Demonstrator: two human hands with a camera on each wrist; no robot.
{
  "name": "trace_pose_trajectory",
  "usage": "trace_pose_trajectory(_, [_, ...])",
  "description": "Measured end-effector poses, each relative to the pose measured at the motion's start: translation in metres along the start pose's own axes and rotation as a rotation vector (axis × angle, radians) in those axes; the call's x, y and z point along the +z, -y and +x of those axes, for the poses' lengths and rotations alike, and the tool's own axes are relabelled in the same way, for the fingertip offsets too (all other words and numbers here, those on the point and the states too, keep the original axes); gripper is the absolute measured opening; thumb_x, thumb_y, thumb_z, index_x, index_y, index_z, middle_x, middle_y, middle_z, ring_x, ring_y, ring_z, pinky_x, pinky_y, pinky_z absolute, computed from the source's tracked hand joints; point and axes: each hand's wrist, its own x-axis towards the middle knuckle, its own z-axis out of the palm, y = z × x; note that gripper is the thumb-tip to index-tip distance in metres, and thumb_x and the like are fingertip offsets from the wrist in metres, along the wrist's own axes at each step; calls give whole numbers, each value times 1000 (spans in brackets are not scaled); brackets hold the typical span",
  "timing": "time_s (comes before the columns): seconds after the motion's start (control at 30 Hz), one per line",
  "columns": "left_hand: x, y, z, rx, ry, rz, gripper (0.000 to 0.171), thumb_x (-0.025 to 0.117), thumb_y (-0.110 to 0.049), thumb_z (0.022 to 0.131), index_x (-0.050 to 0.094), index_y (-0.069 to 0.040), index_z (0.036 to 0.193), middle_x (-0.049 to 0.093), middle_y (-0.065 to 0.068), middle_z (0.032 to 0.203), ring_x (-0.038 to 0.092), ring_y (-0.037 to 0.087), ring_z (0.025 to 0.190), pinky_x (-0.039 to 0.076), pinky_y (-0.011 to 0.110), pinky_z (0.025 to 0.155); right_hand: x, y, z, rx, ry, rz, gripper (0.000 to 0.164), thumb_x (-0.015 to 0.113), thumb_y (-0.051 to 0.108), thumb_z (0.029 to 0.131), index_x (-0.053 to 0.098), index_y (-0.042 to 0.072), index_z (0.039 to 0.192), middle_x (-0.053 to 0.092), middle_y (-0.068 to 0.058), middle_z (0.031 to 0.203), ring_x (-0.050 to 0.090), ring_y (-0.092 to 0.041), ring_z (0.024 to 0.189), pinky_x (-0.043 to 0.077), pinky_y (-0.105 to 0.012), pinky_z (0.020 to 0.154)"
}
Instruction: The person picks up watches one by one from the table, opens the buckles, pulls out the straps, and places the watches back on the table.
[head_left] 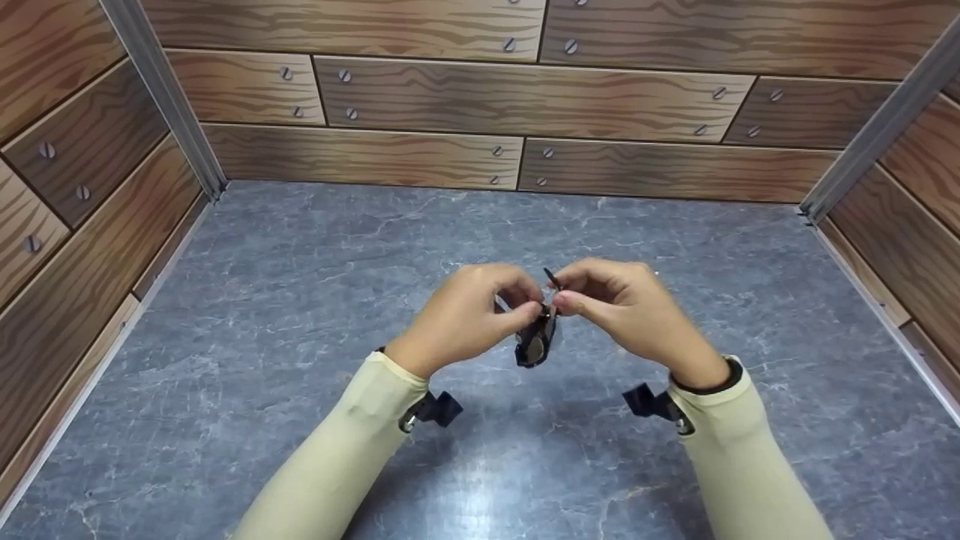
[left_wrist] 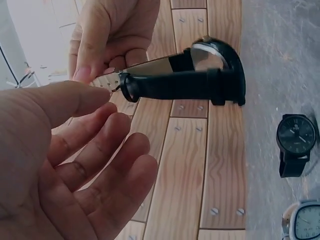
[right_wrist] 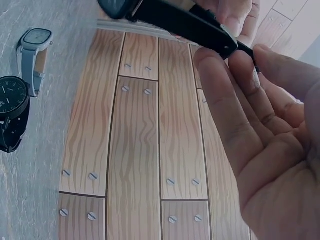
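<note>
Both hands hold up a wristwatch (head_left: 534,349) with a black strap, its face end hanging below the fingers in the head view. My left hand (head_left: 466,319) pinches the strap near its buckle between thumb and forefinger; in the left wrist view the other fingers are spread loosely. The thin strap end, which stands up past the fingertips, is pinched by my right hand (head_left: 626,304). The left wrist view shows the black strap (left_wrist: 175,86) bent into a loop, with the ends meeting at the buckle. Fingers partly cover the buckle.
Two more watches stand on the grey marbled table (head_left: 262,360): a black round one (left_wrist: 295,135) and a pale square one (left_wrist: 308,220). Wood-plank-patterned walls (head_left: 450,97) with metal corner posts (head_left: 176,97) enclose the table at the back and sides.
</note>
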Motion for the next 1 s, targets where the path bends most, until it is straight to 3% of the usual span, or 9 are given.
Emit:
trace_pose_trajectory(0.2, [1,-3,1,-3,27,40,8,70,-22,99,77,-18,97,72,-10,91,65,3,83,56,28,79,-1,2,1,12,-13,7,10,72,4,96,74,2,105,75,-5,91,73,-13,81,60,-26,74])
trace_pose_trajectory(0.57, [5,-3,0,-10,-12,29,13,65,-26,104,73,-15,103,69,-6,104,65,7,97,58,30,84,1,2,1,-13,-22,21,11,71,1,95,73,-3,106,75,-7,92,73,-11,83,59,-23,73])
trace_pose_trajectory(0.77, [1,-3,-1,-36,35,-32,24,70,-28,100,70,-15,120,72,-9,98,67,3,89,58,30,83,0,4,0,-30,-92,21,10,72,-2,94,74,-4,104,75,-10,93,74,-11,82,60,-24,72])
trace_pose_trajectory(1.0, [3,-5,-2,-62,54,-32,19,74,-30,98,73,-15,110,74,-12,88,69,1,76,57,26,75,-2,4,-2,-36,-108,42,12,71,-5,94,73,-3,105,73,-12,98,74,-11,84,61,-26,75])
